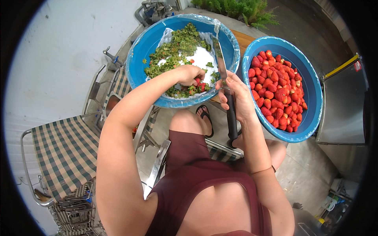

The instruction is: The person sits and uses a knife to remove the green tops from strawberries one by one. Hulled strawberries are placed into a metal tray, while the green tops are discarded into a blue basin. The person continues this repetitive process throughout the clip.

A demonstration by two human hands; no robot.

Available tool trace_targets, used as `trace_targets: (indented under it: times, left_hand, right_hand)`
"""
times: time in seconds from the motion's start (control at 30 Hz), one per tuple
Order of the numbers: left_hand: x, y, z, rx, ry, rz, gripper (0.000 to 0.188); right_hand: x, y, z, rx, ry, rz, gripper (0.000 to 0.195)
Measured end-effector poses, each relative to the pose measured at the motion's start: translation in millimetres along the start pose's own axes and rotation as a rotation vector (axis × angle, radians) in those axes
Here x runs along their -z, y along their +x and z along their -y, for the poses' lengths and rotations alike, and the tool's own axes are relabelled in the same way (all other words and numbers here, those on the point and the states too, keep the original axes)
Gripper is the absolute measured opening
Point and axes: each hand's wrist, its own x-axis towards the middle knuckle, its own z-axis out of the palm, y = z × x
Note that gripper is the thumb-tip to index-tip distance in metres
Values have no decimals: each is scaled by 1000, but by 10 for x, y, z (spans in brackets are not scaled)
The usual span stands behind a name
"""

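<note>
My left hand reaches into the near part of a wide blue plastic basin, its fingertips closed around a red strawberry. Another strawberry lies just beside the fingers. Green strawberry tops are heaped over a white liner in this basin. In my right hand is a kitchen knife with a black handle. Its steel blade points away from me over the basin's right side. To the right, a second blue basin holds a pile of strawberries without leaves.
Checked folding chairs stand at the left by a white wall with a tap. Part of a wooden board shows between the basins. A metal cabinet is at the right. A green plant grows beyond.
</note>
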Motion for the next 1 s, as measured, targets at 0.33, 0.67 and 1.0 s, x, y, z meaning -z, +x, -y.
trace_targets:
  times: [0.33,0.67,1.0]
  left_hand:
    - [281,-492,-322,11,-1226,-498,34]
    - [-246,-779,-513,-122,-1481,-739,27]
    - [-308,-770,-502,-245,-1616,-740,26]
  right_hand:
    - [-40,3,5,39,-146,90,49]
    - [-200,35,-95,-4,-341,306,55]
    - [-147,24,-54,-95,-82,353,48]
